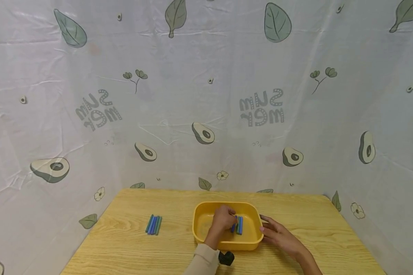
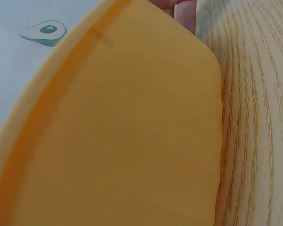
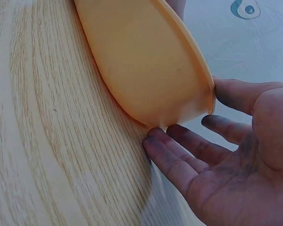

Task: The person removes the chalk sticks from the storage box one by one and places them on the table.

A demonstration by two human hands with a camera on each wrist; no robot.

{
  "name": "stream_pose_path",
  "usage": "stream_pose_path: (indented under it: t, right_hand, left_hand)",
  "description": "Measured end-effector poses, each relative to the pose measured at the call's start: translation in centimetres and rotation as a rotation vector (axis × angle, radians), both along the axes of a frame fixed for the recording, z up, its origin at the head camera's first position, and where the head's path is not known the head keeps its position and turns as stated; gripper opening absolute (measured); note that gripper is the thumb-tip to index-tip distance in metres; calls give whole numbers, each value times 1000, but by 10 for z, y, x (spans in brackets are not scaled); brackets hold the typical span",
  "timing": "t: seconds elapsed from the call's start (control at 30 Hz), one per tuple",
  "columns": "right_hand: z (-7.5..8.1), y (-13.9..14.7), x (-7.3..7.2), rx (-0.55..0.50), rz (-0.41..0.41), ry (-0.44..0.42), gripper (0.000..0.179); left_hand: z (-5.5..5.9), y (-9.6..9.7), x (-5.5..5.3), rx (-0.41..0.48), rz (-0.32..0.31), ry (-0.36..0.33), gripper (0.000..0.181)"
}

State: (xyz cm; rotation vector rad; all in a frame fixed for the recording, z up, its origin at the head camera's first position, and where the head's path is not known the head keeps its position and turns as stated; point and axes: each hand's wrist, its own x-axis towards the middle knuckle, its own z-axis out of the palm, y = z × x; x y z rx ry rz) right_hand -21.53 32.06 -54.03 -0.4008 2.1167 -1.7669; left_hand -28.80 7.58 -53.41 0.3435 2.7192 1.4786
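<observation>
Blue and green sticks (image 1: 240, 225) are lying in the yellow tray (image 1: 241, 246), long axes running front to back, just right of my nearer left hand (image 1: 223, 218), its grip I'm unable to tell, while my right hand (image 1: 279, 235) is touching the tray's right end, fingers extended.

Wrinkled pale sheeting (image 1: 186, 57), avocado prints (image 1: 201, 133) (leaves (image 1: 277, 23) too), yellowish wood-grain tabletop (image 1: 124, 248)

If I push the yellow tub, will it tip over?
Probably not: the tub looks wide, low and flat on the table, so it should slide. It seems thin-walled, so it may be light. The sticks inside look loose, so they might shift.
</observation>
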Motion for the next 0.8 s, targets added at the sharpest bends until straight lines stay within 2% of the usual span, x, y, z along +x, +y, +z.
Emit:
stream_pose_path:
  t: [0.17, 0.23, 0.33, 0.4, 0.57, 0.8]
  right_hand:
    - [1, -1, 0, -1, 0, 7, 72]
    - [1, -1, 0, 0, 2, 6, 72]
    - [2, 0, 0, 4, 0, 3, 73]
    - [3, 0, 0, 7, -6, 1, 73]
    - [4, 0, 0, 15, -12, 4, 74]
    - [2, -2, 0, 16, -6, -2, 74]
  left_hand:
    - [1, 5, -1, -72, 24, 19, 25]
    - [0, 8, -1, -92, 33, 16, 5]
    - [-4, 11, -2, -113, 37, 30, 41]
    - [-5, 13, -2, -115, 36, 48, 53]
    - [-6, 14, 0, -135, 49, 96, 61]
    - [-6, 12, 1, -162, 46, 89, 61]
